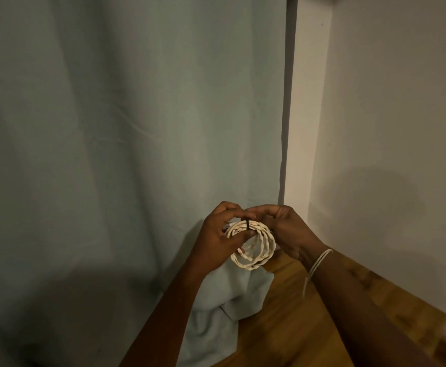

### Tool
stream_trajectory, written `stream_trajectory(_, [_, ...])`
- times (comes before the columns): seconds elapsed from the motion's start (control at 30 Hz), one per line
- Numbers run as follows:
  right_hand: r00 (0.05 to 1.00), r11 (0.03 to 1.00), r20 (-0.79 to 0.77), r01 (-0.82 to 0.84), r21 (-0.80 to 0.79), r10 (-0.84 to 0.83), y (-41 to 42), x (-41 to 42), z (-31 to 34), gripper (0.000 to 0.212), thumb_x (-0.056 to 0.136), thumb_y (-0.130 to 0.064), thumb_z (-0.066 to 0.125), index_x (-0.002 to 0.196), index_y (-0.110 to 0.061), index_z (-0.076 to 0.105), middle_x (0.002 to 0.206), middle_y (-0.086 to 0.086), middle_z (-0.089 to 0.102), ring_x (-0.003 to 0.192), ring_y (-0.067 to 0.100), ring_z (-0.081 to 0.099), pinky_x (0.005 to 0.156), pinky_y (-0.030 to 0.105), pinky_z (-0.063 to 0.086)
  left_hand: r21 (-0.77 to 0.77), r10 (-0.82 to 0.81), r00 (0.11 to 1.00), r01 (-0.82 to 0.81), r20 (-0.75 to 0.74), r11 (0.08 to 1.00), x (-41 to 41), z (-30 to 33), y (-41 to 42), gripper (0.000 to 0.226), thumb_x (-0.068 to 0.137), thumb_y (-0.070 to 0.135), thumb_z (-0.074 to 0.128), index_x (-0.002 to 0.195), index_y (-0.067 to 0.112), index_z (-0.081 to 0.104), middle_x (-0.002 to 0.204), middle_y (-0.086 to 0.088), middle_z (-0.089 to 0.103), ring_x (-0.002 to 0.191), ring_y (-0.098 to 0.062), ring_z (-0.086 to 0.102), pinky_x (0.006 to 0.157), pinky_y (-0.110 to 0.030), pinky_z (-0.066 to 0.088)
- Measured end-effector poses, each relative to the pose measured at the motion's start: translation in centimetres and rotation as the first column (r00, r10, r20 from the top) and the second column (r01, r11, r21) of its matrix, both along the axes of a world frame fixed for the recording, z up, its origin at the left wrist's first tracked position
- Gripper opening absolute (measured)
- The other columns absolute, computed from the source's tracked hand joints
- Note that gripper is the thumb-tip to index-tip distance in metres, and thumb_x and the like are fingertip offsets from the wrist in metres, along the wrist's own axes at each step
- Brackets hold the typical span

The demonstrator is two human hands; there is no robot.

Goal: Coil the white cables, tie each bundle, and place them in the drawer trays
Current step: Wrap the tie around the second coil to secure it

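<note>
Item: coiled white braided cable [253,247], lower centre of the frame, being gripped by the left hand [220,238] curling round its loops to keep them together while the right hand [282,231] is pinching a thin black tie [247,224] at the coil's top.

Curtain [110,154] left, wall [388,128] right, open floor [309,313] below

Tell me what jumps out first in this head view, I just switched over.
Low in the centre, both hands hold a coiled white cable in the air: the left hand grips its left side, the right hand pinches at a dark tie on top. Behind hangs a pale green curtain, bunched on a wooden floor at lower right.
</note>
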State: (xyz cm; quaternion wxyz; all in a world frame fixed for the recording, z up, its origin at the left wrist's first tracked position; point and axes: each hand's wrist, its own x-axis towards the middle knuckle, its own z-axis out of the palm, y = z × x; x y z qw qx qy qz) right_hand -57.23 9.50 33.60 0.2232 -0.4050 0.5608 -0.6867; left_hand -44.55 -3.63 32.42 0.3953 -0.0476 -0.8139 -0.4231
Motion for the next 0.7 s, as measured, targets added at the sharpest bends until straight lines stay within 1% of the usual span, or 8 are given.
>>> stream_trajectory(0.07, [0.993,0.997,-0.098,0.062,-0.034,-0.065,0.2,0.1,-0.1,0.015,0.089,-0.005,0.067,0.103,-0.008,0.073,0.089,0.015,0.078,0.080,0.030,0.073,0.074,0.037,0.058,0.059,-0.027,0.999,0.025,0.024,0.998,0.3,0.0,-0.1,0.032,0.077,0.015,0.081,0.107,0.017,0.070,0.106,0.004,0.066,0.099,-0.020,0.068,0.076,-0.032,0.059])
stream_trajectory(0.13, [0.988,0.991,-0.093,0.115,-0.072,-0.121,0.3,0.2,-0.1,0.022,0.087,-0.007,0.071,0.108,-0.010,0.064,0.086,0.012,0.078,0.079,0.029,0.075,0.073,0.035,0.060,0.167,-0.064,0.995,0.051,0.075,0.985,0.5,0.2,0.0,0.034,0.077,0.015,0.082,0.108,0.021,0.069,0.106,0.003,0.070,0.095,-0.020,0.071,0.074,-0.037,0.061])
stream_trajectory(0.2, [0.980,0.980,-0.092,0.169,-0.104,-0.179,0.5,0.3,-0.1,0.023,0.087,-0.008,0.072,0.107,-0.010,0.061,0.084,0.009,0.079,0.079,0.028,0.076,0.076,0.038,0.060,0.268,-0.106,0.990,0.079,0.090,0.960,0.6,0.3,0.3,0.031,0.079,0.012,0.080,0.106,0.022,0.068,0.101,-0.002,0.074,0.084,-0.021,0.073,0.070,-0.037,0.062])
stream_trajectory(0.27, [0.967,0.976,-0.166,0.171,-0.136,-0.193,0.6,0.2,-0.1,0.014,0.087,-0.006,0.072,0.100,-0.006,0.067,0.082,0.009,0.078,0.077,0.026,0.075,0.073,0.038,0.060,0.308,-0.122,0.989,0.090,0.083,0.947,0.6,0.3,0.4,0.025,0.080,0.010,0.078,0.102,0.020,0.069,0.092,-0.005,0.076,0.067,-0.024,0.072,0.065,-0.038,0.061])
stream_trajectory(0.33, [0.962,0.982,-0.228,0.117,-0.146,-0.148,1.2,0.0,-0.1,0.010,0.084,-0.005,0.073,0.093,-0.005,0.074,0.082,0.008,0.078,0.076,0.022,0.074,0.071,0.031,0.060,0.325,-0.132,0.988,0.098,0.082,0.941,0.6,0.2,0.4,0.022,0.080,0.008,0.078,0.100,0.015,0.071,0.084,-0.009,0.076,0.060,-0.026,0.070,0.062,-0.036,0.059])
stream_trajectory(0.4, [0.955,0.992,-0.284,0.051,-0.119,-0.083,2.0,-0.2,0.1,0.014,0.081,-0.011,0.072,0.093,-0.007,0.077,0.085,0.007,0.078,0.078,0.020,0.074,0.073,0.027,0.059,0.313,-0.144,0.986,0.110,0.088,0.943,0.7,0.1,0.5,0.022,0.079,0.007,0.078,0.100,0.010,0.071,0.081,-0.011,0.076,0.060,-0.027,0.071,0.063,-0.036,0.059])
stream_trajectory(0.53, [0.934,0.997,-0.352,-0.073,-0.030,0.057,3.0,-1.0,0.6,0.021,0.087,-0.010,0.066,0.104,-0.004,0.075,0.093,0.011,0.078,0.085,0.025,0.073,0.080,0.029,0.058,0.303,-0.155,0.984,0.124,0.081,0.945,0.6,0.2,0.5,0.024,0.078,0.006,0.079,0.101,0.011,0.073,0.083,-0.008,0.076,0.061,-0.026,0.072,0.065,-0.039,0.060])
stream_trajectory(0.7, [0.890,0.988,-0.432,-0.108,0.106,0.143,3.7,-1.8,1.3,0.017,0.092,0.000,0.062,0.104,0.002,0.073,0.094,0.011,0.077,0.086,0.024,0.072,0.080,0.027,0.057,0.274,-0.178,0.978,0.143,0.105,0.951,0.3,0.3,0.8,0.026,0.076,0.001,0.080,0.098,0.015,0.075,0.086,-0.005,0.077,0.069,-0.023,0.073,0.065,-0.037,0.061])
